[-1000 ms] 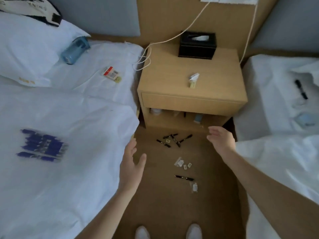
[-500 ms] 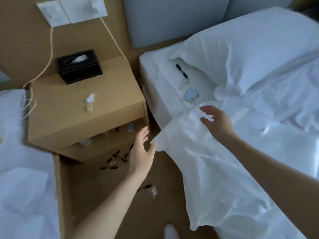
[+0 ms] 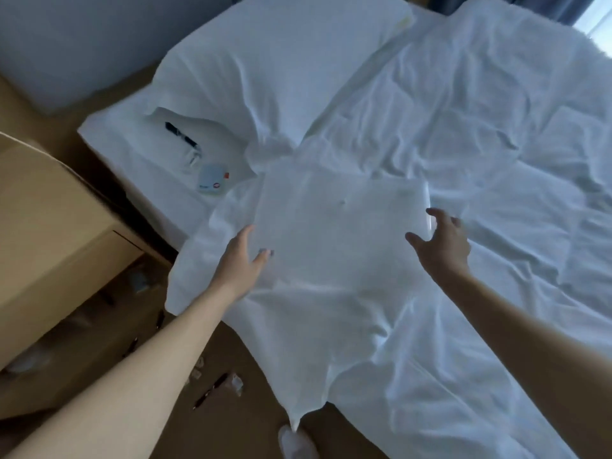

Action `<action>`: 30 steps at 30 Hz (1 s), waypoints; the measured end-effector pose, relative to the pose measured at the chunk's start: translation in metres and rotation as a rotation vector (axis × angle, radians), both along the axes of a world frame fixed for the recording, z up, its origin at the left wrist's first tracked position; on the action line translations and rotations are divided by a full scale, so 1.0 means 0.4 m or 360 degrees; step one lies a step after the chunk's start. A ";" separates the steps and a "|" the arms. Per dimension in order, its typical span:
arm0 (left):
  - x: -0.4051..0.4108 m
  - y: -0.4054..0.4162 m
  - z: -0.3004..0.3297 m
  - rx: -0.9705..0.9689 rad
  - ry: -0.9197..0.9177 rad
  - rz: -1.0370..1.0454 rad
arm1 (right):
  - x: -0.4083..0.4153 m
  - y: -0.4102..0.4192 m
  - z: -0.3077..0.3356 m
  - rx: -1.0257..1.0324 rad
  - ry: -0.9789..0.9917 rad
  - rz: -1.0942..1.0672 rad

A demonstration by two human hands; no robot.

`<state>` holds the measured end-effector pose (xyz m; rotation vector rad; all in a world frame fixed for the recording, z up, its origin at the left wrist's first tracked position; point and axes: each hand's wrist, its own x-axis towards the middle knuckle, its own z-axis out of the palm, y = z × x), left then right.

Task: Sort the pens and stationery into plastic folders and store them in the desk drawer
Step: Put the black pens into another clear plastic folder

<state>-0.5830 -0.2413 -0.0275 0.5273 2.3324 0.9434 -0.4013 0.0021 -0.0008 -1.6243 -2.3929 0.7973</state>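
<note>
A clear plastic folder (image 3: 341,226) lies flat on the white duvet of the right-hand bed. My left hand (image 3: 240,260) reaches to its left edge with fingers spread, fingertips at the folder's lower left corner. My right hand (image 3: 442,241) is at the folder's right edge, fingers spread, holding nothing. A black pen (image 3: 180,135) lies on the sheet near the pillow beside a round pale blue item (image 3: 213,183). More black pens (image 3: 212,389) and small wrapped pieces (image 3: 236,384) lie on the floor between bed and nightstand.
The wooden nightstand (image 3: 49,226) with its drawer stands at the left, its lower shelf holding small blurred items. A white pillow (image 3: 281,61) lies at the head of the bed. The duvet corner (image 3: 294,422) hangs over the bed's edge toward my white slipper (image 3: 296,443).
The view swung right from the nightstand to the right bed. Both hands moved forward over the duvet and now flank the clear folder.
</note>
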 end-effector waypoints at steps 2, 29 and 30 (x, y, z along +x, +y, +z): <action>-0.003 0.014 -0.015 -0.0049 0.0013 0.0067 | 0.030 0.004 -0.028 -0.0131 -0.0034 -0.0136; -0.041 -0.188 -0.031 0.0309 -0.0077 0.0766 | -0.113 -0.150 -0.006 -0.0542 0.0835 -0.0040; -0.043 -0.228 -0.033 0.0336 -0.0099 0.0809 | -0.133 -0.176 -0.011 -0.0583 0.0862 0.0033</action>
